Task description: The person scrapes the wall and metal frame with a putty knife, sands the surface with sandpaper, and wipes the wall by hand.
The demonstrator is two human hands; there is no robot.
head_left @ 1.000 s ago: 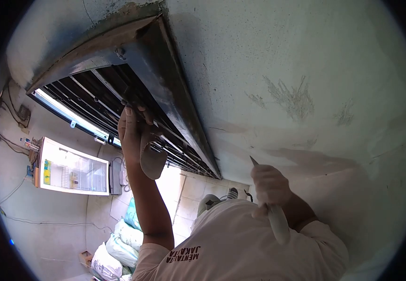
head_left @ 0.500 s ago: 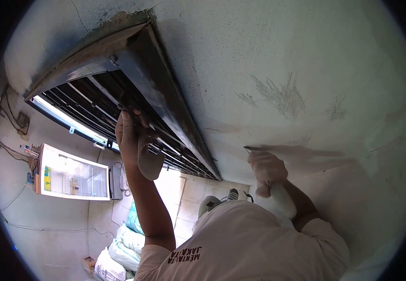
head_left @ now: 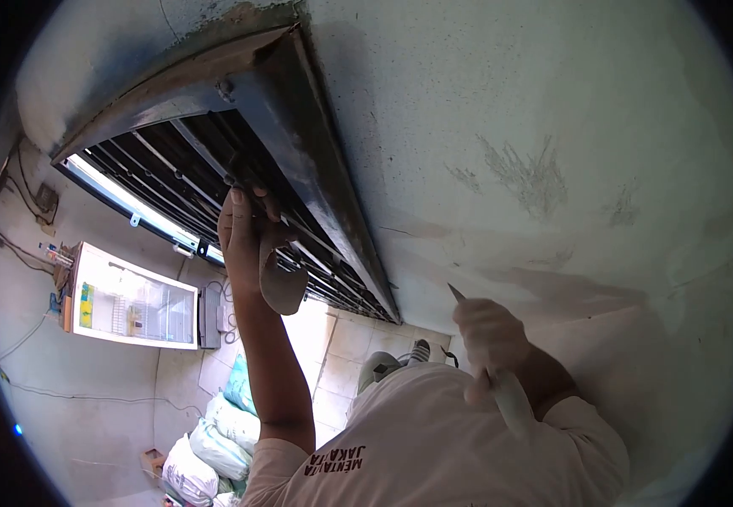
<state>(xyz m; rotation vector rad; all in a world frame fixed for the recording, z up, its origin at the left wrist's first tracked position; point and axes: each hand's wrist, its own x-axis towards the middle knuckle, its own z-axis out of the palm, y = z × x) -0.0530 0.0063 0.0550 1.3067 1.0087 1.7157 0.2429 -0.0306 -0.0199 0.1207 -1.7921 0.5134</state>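
Note:
My left hand point(head_left: 246, 221) is raised to the dark metal window grille point(head_left: 324, 198), its fingertips against one of the bars. A curled grey-brown sheet point(head_left: 280, 287), like sandpaper, hangs from that hand's closed fingers. On the right, my right hand point(head_left: 493, 338) makes a fist around a pale, strip-like piece point(head_left: 514, 406). A dark pointed tip point(head_left: 455, 291) sticks out from the top of this fist, in front of the pale wall point(head_left: 459, 93). The fingers hide the middle of what the fist holds, and motion blurs the hand a little.
Dark scratch marks point(head_left: 523, 173) show on the wall right of the grille. At left stands a glass-fronted display case point(head_left: 134, 296), with cables along the wall. Several filled plastic sacks point(head_left: 218, 448) lie on the tiled floor point(head_left: 345, 384) near my feet.
My right hand has moved slightly down and away from the wall marks, and its pointed tip now tilts upward. My left hand stays at the same bar while the view shifts slightly.

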